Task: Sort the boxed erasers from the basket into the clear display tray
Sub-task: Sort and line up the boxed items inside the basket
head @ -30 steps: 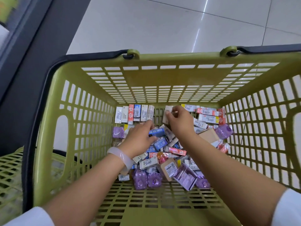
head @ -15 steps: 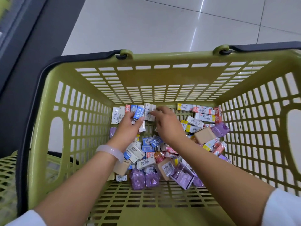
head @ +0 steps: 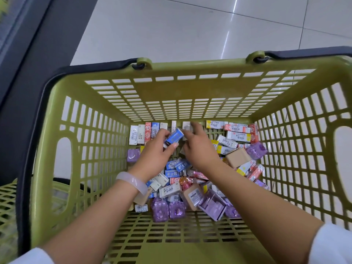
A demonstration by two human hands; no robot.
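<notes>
Left fingers (head: 167, 133) pinching blue eraser box (head: 174, 137), basket (head: 190, 88)

Head-worn view, steeply downward, close above the green basket (head: 57, 119) interior

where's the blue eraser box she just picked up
In the head view, the blue eraser box is pinched in the left hand, lifted near the green basket's far wall, just left of the right hand.

Most print is too small to read. The blue eraser boxes (head: 176, 167) show large white Chinese characters, the middle one "士". White price stickers (head: 238, 134) on the red boxes (head: 236, 128) carry barcodes and illegible figures.
</notes>
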